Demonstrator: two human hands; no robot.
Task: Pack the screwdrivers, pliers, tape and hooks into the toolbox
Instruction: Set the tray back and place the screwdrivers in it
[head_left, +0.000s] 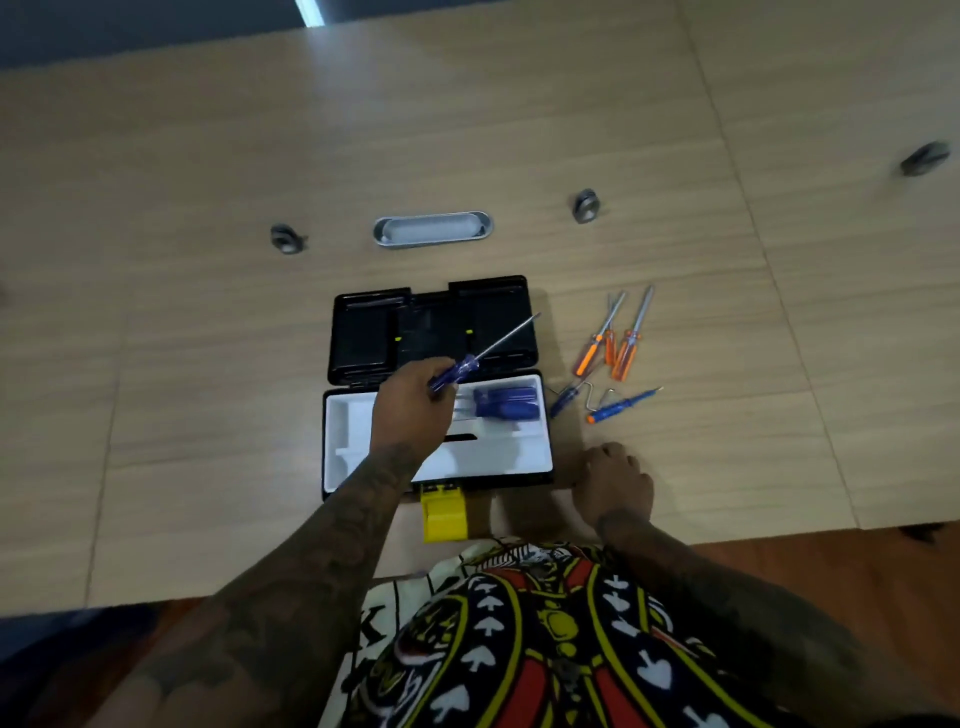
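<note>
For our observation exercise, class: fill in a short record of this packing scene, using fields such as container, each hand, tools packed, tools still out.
container: toolbox, lid open, white insert tray
left hand: holds a blue-handled screwdriver above the tray, shaft pointing up and right
right hand: rests on the table beside the toolbox, holding nothing
tools packed: blue-handled tools at the tray's right end
tools still out: orange-handled screwdrivers and small blue tools right of the box
latch: yellow, at the near edge

A single letter "K" shows on the pale left edge of the patterned shirt (545, 639), beside spade symbols; no other text or label is readable.
</note>
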